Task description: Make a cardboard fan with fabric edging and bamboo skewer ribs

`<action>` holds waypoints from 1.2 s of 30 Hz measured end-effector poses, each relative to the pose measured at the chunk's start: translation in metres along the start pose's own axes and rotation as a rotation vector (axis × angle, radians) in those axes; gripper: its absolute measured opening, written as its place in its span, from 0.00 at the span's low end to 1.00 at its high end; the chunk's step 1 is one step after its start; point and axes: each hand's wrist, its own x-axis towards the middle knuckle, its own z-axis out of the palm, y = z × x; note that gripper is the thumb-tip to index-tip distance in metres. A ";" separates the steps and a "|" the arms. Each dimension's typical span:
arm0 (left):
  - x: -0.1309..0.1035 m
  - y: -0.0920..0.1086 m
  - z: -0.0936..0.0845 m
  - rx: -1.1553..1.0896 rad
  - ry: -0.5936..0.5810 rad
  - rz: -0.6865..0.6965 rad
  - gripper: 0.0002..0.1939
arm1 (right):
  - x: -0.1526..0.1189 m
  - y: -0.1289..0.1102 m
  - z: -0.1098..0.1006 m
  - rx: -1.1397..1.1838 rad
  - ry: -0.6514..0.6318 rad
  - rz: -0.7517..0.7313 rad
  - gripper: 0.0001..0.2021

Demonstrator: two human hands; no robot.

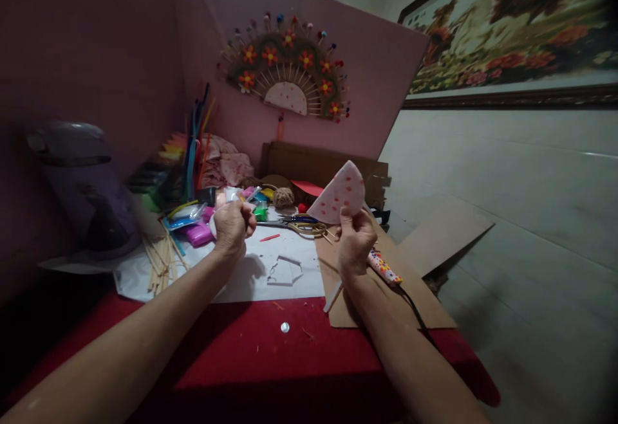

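Observation:
In my right hand (356,240) is a white half-round piece with red dots (340,195), pinched at its lower edge and held up over the cardboard. My left hand (232,224) is closed above the white paper, near the craft packets; a pale thing shows beside its fingers, too hidden to name. Between my hands lie scissors (313,228) and a small red strip (269,238). Nearer on the white paper (299,287) is a clear, angular outline piece (284,271). A flower-patterned glue gun (383,267) rests on the cardboard, right of my right hand.
Wooden sticks (161,260) and colored packets (197,234) lie at the left, by a purple container (94,199). Behind stand pipe cleaners (193,147), a twine ball (283,197) and a pink board (367,64) bearing a flowered fan (284,98). A cardboard sheet (410,302) covers the right.

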 end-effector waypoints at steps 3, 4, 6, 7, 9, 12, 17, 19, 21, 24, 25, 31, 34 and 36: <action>-0.004 -0.006 -0.001 0.108 -0.162 -0.053 0.13 | 0.003 0.002 0.001 0.184 -0.083 0.202 0.14; -0.006 -0.008 0.000 0.156 -0.261 -0.068 0.15 | 0.003 0.002 0.001 0.219 -0.124 0.260 0.14; -0.010 -0.013 0.001 0.219 -0.413 -0.093 0.14 | 0.001 0.003 0.002 0.256 -0.184 0.361 0.15; -0.012 -0.015 0.002 0.233 -0.451 -0.102 0.12 | 0.000 0.003 0.003 0.263 -0.199 0.399 0.16; -0.012 -0.018 0.002 0.233 -0.471 -0.102 0.10 | -0.001 0.003 0.003 0.271 -0.199 0.439 0.17; -0.008 -0.018 0.000 0.227 -0.437 -0.058 0.09 | -0.001 0.002 0.004 0.278 -0.177 0.433 0.18; 0.000 -0.017 -0.005 0.314 -0.398 0.005 0.08 | -0.001 0.003 0.004 0.270 -0.182 0.413 0.18; 0.001 -0.019 -0.006 0.382 -0.400 0.047 0.08 | -0.002 0.003 0.004 0.262 -0.191 0.411 0.18; 0.002 -0.022 -0.008 0.496 -0.392 0.117 0.10 | -0.002 0.003 0.004 0.257 -0.191 0.407 0.18; 0.004 -0.026 -0.012 0.809 -0.379 0.225 0.14 | -0.002 0.002 0.004 0.251 -0.184 0.401 0.18; 0.005 -0.028 -0.014 0.922 -0.380 0.248 0.13 | -0.002 0.002 0.004 0.248 -0.184 0.400 0.18; 0.002 -0.037 -0.019 1.322 -0.526 0.450 0.11 | -0.003 0.001 0.004 0.270 -0.197 0.397 0.18; 0.001 -0.039 -0.019 1.485 -0.597 0.517 0.14 | -0.004 0.001 0.004 0.274 -0.200 0.399 0.18; 0.000 -0.038 -0.018 1.544 -0.611 0.530 0.15 | -0.004 0.001 0.005 0.270 -0.205 0.401 0.17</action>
